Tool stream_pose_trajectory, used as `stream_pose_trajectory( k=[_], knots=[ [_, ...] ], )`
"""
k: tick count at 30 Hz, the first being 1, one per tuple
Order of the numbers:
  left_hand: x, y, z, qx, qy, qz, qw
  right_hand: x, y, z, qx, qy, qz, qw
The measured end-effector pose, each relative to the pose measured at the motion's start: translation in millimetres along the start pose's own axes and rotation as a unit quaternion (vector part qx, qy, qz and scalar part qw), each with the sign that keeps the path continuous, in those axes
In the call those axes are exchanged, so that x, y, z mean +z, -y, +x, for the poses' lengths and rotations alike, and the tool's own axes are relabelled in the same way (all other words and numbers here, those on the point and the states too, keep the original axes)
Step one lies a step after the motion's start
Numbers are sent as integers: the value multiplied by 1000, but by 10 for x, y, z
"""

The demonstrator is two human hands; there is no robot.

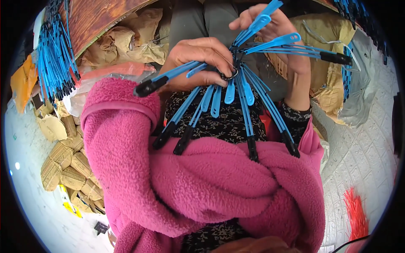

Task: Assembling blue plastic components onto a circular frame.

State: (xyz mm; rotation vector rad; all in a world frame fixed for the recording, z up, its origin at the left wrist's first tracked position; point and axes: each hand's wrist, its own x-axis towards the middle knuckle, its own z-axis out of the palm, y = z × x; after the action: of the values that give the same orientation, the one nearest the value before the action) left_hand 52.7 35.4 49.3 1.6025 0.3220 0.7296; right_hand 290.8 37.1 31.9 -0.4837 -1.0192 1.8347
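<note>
My left hand (198, 61) pinches the hub of a fan-like cluster of thin blue plastic strips (246, 114), where a small dark ring (231, 76) shows at thumb and fingertips. The strips spread out all round from there. Some end in black caps; others are short, flat tabs with small holes. Behind the upper strips is my right hand (276, 31), palm showing and fingers apart. Two flat blue tabs (259, 23) cross in front of its palm; whether they touch it I cannot tell. A pink fleece garment (211, 181) covers my arms and front.
A bunch of blue rods with black ends (55, 63) hangs at the left by a brown wooden board (99, 21). Brown paper bundles (69, 166) lie on the left floor. At right are an open sack (333, 90) and red bristle-like strands (355, 215).
</note>
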Motion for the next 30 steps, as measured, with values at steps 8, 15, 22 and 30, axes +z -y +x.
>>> stream_pose_trajectory(
  k=[8, 15, 22, 30],
  knots=[
    [-51, -33, 31, 5, -1, 24, 1000, -25, -53, 143, 52, 102, -152, 982],
    [-98, -118, 44, -96, -76, -13, 992, 10, 6, 240, 122, 135, -165, 970],
    [-22, -146, 20, -72, -107, 30, 991, 74, -86, 273, 15, 182, -143, 973],
    [189, -104, -188, -64, -127, -33, 989, 341, -232, -15, 5, 77, -83, 993]
  ],
)
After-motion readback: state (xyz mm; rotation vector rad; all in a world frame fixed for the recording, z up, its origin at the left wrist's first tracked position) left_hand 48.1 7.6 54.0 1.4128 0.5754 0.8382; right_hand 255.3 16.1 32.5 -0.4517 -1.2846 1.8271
